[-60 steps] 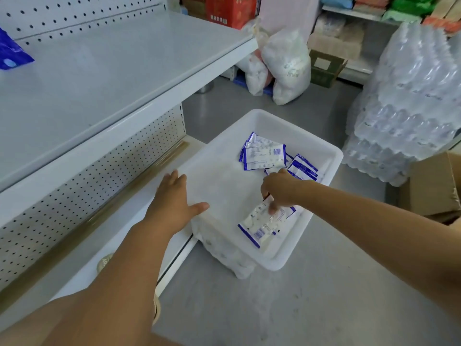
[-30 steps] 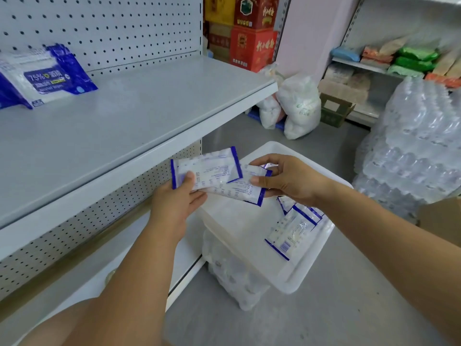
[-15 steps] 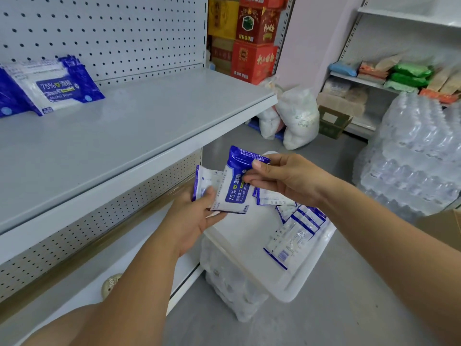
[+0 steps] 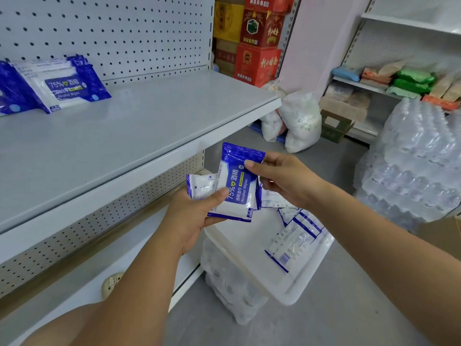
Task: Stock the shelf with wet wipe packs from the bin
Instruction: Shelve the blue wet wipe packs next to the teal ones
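Glossy blue-and-white plastic, flat and rectangular, printed "75% Alcohol Wipes": a wet wipe pack (image 4: pixel 237 188) is being gripped upright by both hands, above the white plastic bin (image 4: pixel 252 268). Its lower edge is being pinched by the left hand (image 4: pixel 192 216), along with a second pack (image 4: pixel 200 186) behind it; its top corner is being pinched by the right hand (image 4: pixel 287 178). More packs (image 4: pixel 294 240) are lying in the bin. Two larger packs (image 4: pixel 59 83) are being displayed on the smooth grey metal shelf (image 4: pixel 139 126).
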Available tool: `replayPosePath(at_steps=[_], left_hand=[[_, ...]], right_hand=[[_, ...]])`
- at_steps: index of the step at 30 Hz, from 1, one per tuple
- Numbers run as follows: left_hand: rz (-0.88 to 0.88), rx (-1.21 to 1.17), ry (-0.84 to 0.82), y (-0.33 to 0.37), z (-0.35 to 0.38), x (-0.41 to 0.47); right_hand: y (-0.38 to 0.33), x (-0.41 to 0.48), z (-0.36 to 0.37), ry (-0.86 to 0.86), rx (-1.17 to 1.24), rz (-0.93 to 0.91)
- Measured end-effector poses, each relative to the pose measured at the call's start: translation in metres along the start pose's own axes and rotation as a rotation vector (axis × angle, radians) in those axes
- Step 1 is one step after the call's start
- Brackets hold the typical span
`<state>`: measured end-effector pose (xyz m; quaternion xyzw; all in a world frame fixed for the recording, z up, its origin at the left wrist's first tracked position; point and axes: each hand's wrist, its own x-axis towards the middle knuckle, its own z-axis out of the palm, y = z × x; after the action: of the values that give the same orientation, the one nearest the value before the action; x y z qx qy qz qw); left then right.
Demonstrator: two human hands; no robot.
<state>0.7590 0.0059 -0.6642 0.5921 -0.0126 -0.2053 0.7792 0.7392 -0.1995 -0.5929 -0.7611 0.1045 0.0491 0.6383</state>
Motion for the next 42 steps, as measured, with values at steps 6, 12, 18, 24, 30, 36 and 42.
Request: replayPosePath(at_steps=[6,12,18,24,30,36,42], left_hand=[[0.154,0.021,0.085,0.021,0.008,-0.011],[0.400,0.024,0.343,0.057,0.005,-0.026],[0.561,0.006,0.528,0.107,-0.031,-0.020],[0.796,-0.074,0.760,0.149,-0.090,-0.005],[0.855,-0.196,1.153,0.163,-0.159,0.035],[0.998,-0.249,1.379,0.160,-0.191,0.043],[0.965,-0.088,1.539,0.163,-0.177,0.037]], right_hand=[[-0.005,0.009,0.004,0.025,-0.139,-0.116],[-0.042,0.035,0.029,-0.067,-0.033,-0.238],[-0.087,0.075,0.072,-0.196,0.095,-0.282],[-0.112,0.125,0.132,-0.237,0.262,-0.290],[-0.126,0.178,0.201,-0.233,0.437,-0.190],[-0.143,0.211,0.262,-0.318,0.356,-0.230],[-0.157,0.224,0.321,-0.430,0.225,-0.290]])
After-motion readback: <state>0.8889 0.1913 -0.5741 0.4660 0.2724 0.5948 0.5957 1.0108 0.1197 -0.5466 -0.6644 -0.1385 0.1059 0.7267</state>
